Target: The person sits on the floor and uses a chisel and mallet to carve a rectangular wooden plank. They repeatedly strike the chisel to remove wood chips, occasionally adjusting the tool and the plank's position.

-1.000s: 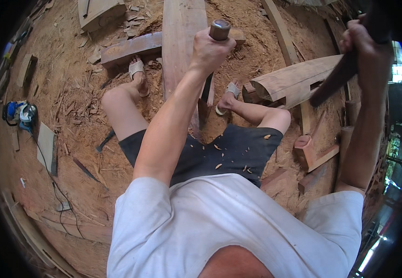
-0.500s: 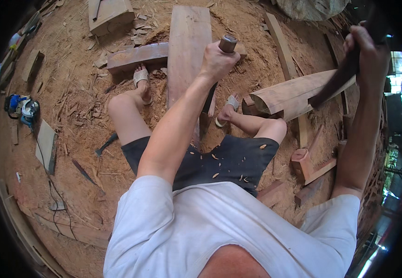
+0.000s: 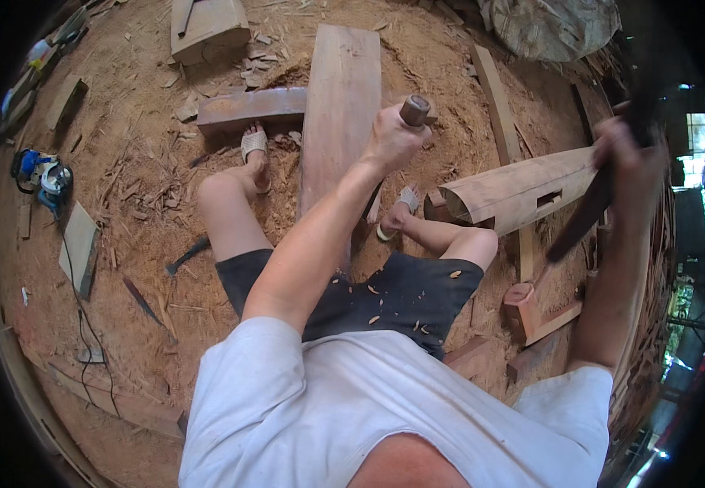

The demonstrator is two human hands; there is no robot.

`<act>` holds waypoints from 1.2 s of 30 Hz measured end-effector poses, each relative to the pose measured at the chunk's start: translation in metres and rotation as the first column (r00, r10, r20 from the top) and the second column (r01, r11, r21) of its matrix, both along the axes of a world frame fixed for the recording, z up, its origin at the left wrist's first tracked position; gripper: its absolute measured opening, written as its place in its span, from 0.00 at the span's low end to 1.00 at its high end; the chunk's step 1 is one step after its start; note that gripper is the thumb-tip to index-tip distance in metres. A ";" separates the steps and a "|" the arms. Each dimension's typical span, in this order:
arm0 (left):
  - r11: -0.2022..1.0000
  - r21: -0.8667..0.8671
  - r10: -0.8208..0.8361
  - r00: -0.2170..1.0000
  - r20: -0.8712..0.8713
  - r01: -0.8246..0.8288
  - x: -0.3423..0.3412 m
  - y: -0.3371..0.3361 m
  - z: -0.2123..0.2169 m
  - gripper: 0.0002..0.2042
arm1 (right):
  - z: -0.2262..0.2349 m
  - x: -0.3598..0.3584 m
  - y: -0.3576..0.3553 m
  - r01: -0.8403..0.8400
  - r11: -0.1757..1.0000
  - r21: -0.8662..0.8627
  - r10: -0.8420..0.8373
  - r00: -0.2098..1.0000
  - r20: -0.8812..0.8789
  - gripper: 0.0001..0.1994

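Head view: I am seeing the left hand (image 3: 389, 142) wrapping shut around the round-topped wooden chisel handle (image 3: 414, 110), its blade hidden below the hand, over the long reddish wooden plank (image 3: 338, 122) lying on the sawdust floor (image 3: 125, 203). The right hand (image 3: 629, 159) is gripping a dark mallet (image 3: 584, 215), raised well apart. I judge the chisel stiff and light, best held mid-handle; the plank heavy, rigid.

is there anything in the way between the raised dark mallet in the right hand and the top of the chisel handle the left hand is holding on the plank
Nothing visible does. The right hand holds the mallet raised, out to the right. The chisel handle sticks up bare from the left hand over the plank, with only open air between.
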State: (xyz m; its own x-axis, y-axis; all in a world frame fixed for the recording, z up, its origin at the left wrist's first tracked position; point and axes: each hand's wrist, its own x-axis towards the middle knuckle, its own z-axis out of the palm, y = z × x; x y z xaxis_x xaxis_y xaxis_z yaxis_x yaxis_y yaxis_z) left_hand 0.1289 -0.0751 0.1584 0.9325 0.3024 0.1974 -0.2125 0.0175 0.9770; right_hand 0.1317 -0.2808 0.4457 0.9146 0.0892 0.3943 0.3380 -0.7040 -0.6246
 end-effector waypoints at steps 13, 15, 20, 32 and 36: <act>0.999 0.044 0.006 0.994 -0.107 -0.001 -0.030 0.007 0.015 0.10 | -0.106 -0.053 -0.045 -0.367 0.885 -0.285 0.222 0.873 -0.434 0.19; 0.996 0.052 0.070 0.997 -0.031 -0.069 -0.027 0.019 0.024 0.10 | -0.093 -0.056 -0.042 -0.287 0.946 -0.150 0.226 0.918 -0.326 0.17; 0.995 -0.048 0.088 0.996 0.025 -0.086 -0.020 0.030 0.029 0.07 | -0.049 -0.061 -0.018 -0.117 0.941 0.316 0.153 0.984 -0.090 0.16; 0.982 -0.167 0.104 0.993 0.064 -0.092 -0.012 0.027 -0.010 0.05 | 0.000 -0.024 0.017 -0.288 0.877 0.385 0.319 0.947 -0.019 0.11; 0.993 -0.098 0.075 0.991 0.108 -0.064 -0.015 0.024 -0.008 0.04 | -0.045 -0.032 0.022 -0.288 0.911 -0.295 0.218 0.944 -0.247 0.12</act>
State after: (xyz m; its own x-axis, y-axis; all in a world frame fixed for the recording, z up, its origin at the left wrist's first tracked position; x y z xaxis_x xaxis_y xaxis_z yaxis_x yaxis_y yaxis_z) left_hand 0.1138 -0.0509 0.1509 0.8824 0.3879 0.2664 -0.3238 0.0897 0.9419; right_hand 0.0993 -0.2583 0.4005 0.9012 0.4188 0.1117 0.4214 -0.7862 -0.4520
